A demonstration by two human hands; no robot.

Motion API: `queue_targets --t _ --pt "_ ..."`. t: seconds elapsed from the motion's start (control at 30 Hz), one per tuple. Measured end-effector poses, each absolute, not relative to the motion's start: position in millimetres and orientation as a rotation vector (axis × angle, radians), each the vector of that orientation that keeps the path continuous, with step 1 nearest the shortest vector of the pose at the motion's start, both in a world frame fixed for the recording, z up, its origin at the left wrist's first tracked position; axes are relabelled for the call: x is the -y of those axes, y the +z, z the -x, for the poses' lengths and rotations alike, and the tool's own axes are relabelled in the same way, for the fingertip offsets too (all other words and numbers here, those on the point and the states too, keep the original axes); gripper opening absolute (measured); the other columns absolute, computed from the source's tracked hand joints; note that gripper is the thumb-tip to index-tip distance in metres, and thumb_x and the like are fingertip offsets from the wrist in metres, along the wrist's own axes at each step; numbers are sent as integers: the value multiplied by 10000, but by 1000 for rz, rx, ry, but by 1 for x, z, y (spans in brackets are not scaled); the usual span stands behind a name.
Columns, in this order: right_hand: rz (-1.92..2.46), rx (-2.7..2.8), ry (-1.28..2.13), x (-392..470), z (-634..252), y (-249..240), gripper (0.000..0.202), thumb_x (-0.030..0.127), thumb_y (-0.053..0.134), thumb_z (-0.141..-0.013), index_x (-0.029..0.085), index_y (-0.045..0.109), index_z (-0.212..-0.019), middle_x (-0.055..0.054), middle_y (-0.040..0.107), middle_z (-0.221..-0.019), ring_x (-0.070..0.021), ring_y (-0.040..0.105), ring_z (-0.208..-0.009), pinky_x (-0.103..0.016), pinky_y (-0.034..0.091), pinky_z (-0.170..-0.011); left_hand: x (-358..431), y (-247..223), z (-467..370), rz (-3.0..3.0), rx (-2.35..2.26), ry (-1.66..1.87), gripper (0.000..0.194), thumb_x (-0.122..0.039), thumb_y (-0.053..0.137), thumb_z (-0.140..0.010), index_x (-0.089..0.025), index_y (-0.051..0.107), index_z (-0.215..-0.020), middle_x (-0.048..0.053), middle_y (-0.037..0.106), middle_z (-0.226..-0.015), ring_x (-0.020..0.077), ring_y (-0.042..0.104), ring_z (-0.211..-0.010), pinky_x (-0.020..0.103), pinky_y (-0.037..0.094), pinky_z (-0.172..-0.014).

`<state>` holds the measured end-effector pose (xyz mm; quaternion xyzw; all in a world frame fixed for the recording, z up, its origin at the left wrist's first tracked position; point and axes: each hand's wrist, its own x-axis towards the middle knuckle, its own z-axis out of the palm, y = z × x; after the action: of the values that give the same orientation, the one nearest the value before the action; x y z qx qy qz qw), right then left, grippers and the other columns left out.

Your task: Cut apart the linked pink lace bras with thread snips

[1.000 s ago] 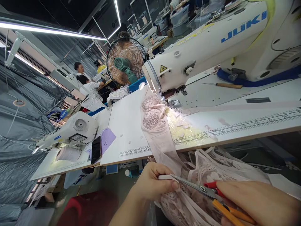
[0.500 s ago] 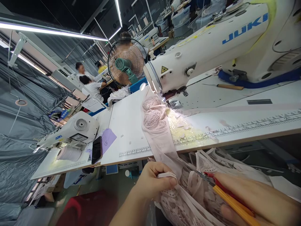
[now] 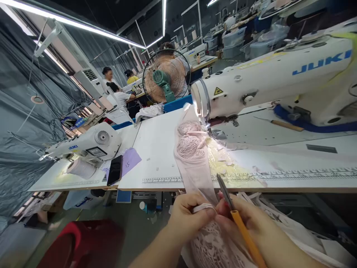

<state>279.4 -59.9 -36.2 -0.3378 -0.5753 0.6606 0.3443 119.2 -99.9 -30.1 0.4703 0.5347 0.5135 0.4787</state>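
Note:
My left hand (image 3: 192,214) is closed, pinching the folded edge of a pale pink lace bra (image 3: 214,242) below the table edge. Close beside it, my right hand (image 3: 248,216) is closed around orange-handled scissors (image 3: 237,217). Their dark blade points up and away, over the table's front edge. The right fingertips also meet the pink fabric near my left thumb. Another pale pink lace bra piece (image 3: 192,147) lies on the table under the sewing machine (image 3: 237,85), its band hanging down towards my hands.
On the white table (image 3: 158,149) are a printed ruler, fabric scraps and a wooden-handled awl (image 3: 287,125). A phone (image 3: 115,170), purple paper (image 3: 131,160) and second sewing machine (image 3: 95,143) are to the left. A large fan (image 3: 166,76) stands behind; a red stool (image 3: 69,242) is below left.
My right hand has moved left to meet my left hand at the fabric. The scissors have swung from pointing left to pointing upward. The view has shifted slightly.

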Motion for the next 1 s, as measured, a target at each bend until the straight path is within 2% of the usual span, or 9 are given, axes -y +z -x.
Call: queue_targets --t 0.1,0.3,0.4,0.6,0.7,0.83,1.0 --pt "909 1425 1794 62 -276 -34 401 496 822 -654 202 553 -697 46 496 -613 -129 451 -522 -238 440 -468 102 -32 -119 -1110 -1301 1319 384 -490 791 -666 -119 695 -634 33 559 -640 125 478 -590 257 341 -572" --pt "993 1460 1696 67 -271 -33 432 534 816 -657 210 535 -705 40 493 -634 -134 441 -539 -255 451 -497 105 -36 -120 -1127 -1329 1459 198 -308 750 -696 -137 666 -640 21 562 -646 134 504 -627 257 384 -622" --pt "1009 1514 1642 68 -270 -33 437 556 795 -673 211 528 -698 43 472 -629 -136 437 -547 -255 449 -501 105 -36 -122 -1147 -1315 1525 165 -251 713 -702 -144 624 -613 10 538 -632 125 486 -616 250 369 -607" --pt "1057 1562 1565 73 -272 -41 426 601 725 -731 222 532 -696 11 532 -662 -169 514 -603 -264 459 -532 109 -37 -121 -1016 -1238 1428 203 -319 702 -727 -148 595 -708 -2 523 -661 110 451 -599 238 351 -586" --pt "1052 1552 1599 72 -276 -50 390 593 691 -762 233 547 -721 19 518 -654 -157 475 -588 -263 417 -533 112 -40 -114 -1025 -1245 1363 228 -369 622 -807 -144 611 -775 20 562 -708 124 469 -635 247 360 -606" --pt "1040 1550 1698 64 -281 -58 415 603 712 -753 226 539 -729 38 471 -628 -139 415 -567 -256 366 -511 115 -42 -106 -1163 -1360 1360 183 -296 527 -854 -146 623 -811 39 596 -763 150 513 -705 270 386 -665" --pt "1035 1639 1729 54 -281 -51 505 687 704 -725 202 563 -732 10 525 -663 -143 482 -560 -260 442 -510 116 -39 -100 -1344 -1397 1297 142 -250 530 -829 -149 618 -875 35 592 -783 157 535 -721 275 414 -684"
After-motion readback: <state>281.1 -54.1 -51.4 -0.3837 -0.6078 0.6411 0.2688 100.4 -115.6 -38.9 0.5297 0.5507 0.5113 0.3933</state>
